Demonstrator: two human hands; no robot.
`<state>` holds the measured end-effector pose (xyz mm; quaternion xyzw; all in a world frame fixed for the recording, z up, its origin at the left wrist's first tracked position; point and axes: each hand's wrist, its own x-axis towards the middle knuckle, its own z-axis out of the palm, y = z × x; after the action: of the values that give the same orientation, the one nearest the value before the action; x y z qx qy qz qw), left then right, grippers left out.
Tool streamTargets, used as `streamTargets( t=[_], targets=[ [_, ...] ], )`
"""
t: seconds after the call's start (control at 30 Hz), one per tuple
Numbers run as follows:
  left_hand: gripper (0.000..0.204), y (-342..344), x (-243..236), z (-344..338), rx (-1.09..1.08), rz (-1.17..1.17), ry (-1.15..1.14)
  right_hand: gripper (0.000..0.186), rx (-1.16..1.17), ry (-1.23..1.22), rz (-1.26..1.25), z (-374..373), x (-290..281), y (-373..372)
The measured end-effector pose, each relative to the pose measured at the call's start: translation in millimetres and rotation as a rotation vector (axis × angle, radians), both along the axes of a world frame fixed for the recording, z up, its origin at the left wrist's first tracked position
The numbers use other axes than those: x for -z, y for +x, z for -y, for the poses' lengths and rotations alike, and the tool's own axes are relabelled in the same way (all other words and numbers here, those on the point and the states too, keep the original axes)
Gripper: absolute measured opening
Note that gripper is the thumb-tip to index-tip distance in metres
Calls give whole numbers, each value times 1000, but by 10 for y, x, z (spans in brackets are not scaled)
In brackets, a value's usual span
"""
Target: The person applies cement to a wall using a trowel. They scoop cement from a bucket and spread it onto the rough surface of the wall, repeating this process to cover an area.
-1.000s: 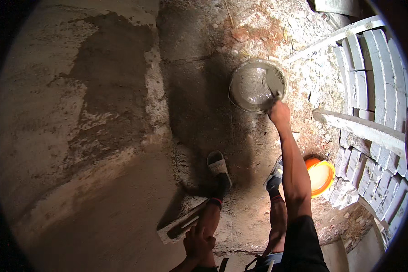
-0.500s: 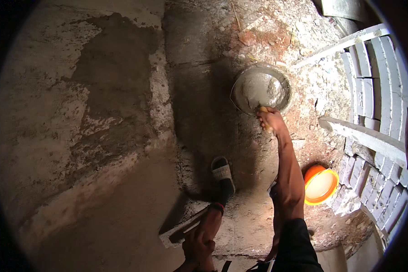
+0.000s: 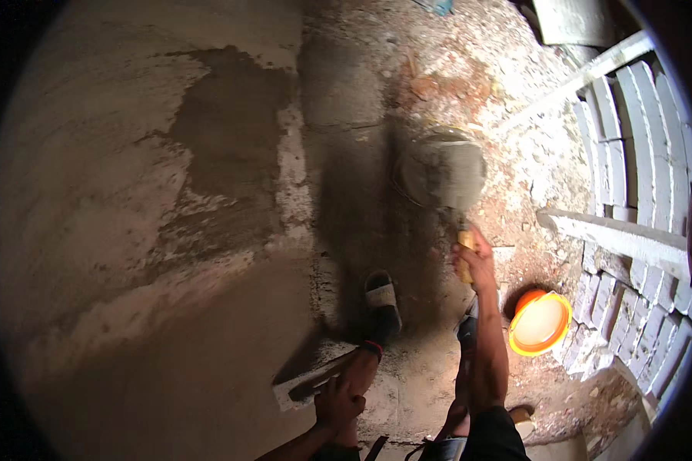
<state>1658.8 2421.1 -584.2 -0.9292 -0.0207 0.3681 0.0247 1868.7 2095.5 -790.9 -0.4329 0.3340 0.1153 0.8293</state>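
My right hand (image 3: 477, 257) is closed round the yellowish wooden handle of a trowel (image 3: 466, 260). Its blade end is blurred over a round bucket (image 3: 442, 132) of wet grey mortar (image 3: 442, 173), so where blade and mortar part is unclear. Low in the view, my left hand (image 3: 338, 404) is closed against my left lower leg (image 3: 359, 370). Beside that leg lies a flat pale board with a dark bar on it, like a plastering float (image 3: 284, 396); its far end is hidden behind the leg.
An orange bucket (image 3: 514, 326) with cloudy liquid stands right of my forearm. Stacked grey blocks (image 3: 653, 154) and pale wooden beams (image 3: 623, 234) line the right side. At left, a plastered surface (image 3: 115, 230) carries a dark damp patch (image 3: 231, 131). Rubble covers the upper ground.
My right hand has drawn back from the mortar bucket toward me, with the trowel handle now more upright in view. My left hand stays at the leg. The view has shifted slightly.
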Motion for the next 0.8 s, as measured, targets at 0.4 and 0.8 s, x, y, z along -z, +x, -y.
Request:
streamTargets(
  t=[0.4,0.8],
  targets=[
    [52,-370,179,15,-141,34,77,62,597,-568,-89,-393,-2046,-167],
    [57,-440,184,380,-70,-124,167,52,-328,-663,775,-4428,-3367,-1712]
  ],
)
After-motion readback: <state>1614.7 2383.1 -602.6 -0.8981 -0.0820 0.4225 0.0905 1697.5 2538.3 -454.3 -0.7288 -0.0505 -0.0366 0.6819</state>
